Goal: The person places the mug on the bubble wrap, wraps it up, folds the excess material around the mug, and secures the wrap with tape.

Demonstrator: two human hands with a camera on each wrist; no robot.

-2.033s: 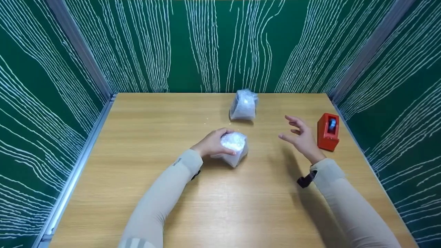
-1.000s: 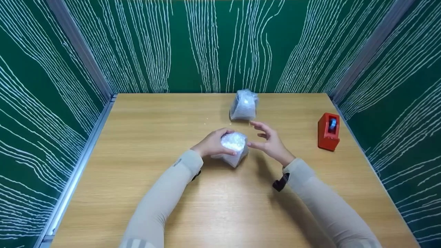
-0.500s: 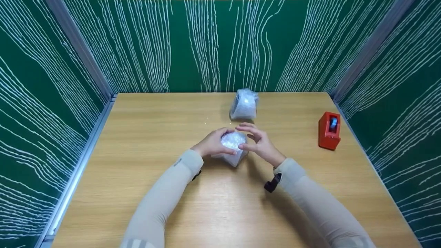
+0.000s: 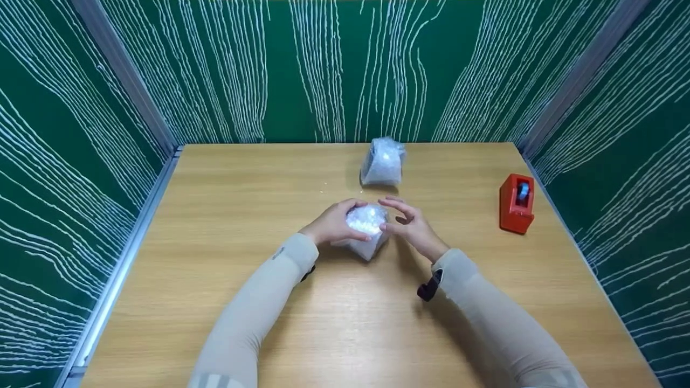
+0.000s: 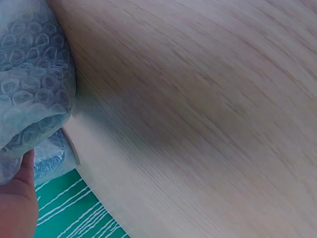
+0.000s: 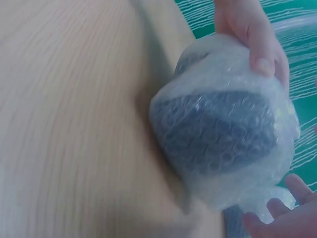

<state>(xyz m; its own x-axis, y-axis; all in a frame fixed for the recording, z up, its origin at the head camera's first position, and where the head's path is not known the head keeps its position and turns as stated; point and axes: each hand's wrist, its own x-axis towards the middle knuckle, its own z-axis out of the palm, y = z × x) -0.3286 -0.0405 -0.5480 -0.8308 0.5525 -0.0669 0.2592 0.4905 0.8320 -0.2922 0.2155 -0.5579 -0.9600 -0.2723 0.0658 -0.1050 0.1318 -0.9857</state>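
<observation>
A bubble-wrapped bundle [image 4: 364, 221] sits on the wooden table, and my left hand [image 4: 334, 222] grips it from the left, thumb in front and fingers behind. Something dark shows through the clear wrap of this bundle [image 6: 218, 134] in the right wrist view. My right hand [image 4: 412, 227] is at the bundle's right side, with the thumb tip right at the wrap. Its other fingers [image 6: 297, 188] are spread and loosely bent, holding nothing. Part of the left hand [image 5: 17, 203] shows at the lower left of the left wrist view.
A second bubble-wrapped bundle [image 4: 384, 161] stands behind the first, near the table's back edge. To the right is a red tape dispenser [image 4: 516, 213]. Green walls with white lines [image 4: 318, 70] enclose the table [image 4: 242, 188] at the back and sides.
My right hand has come left from beside the tape dispenser to the bundle, then drawn back slightly to the right. The left hand has kept its grip in place.
</observation>
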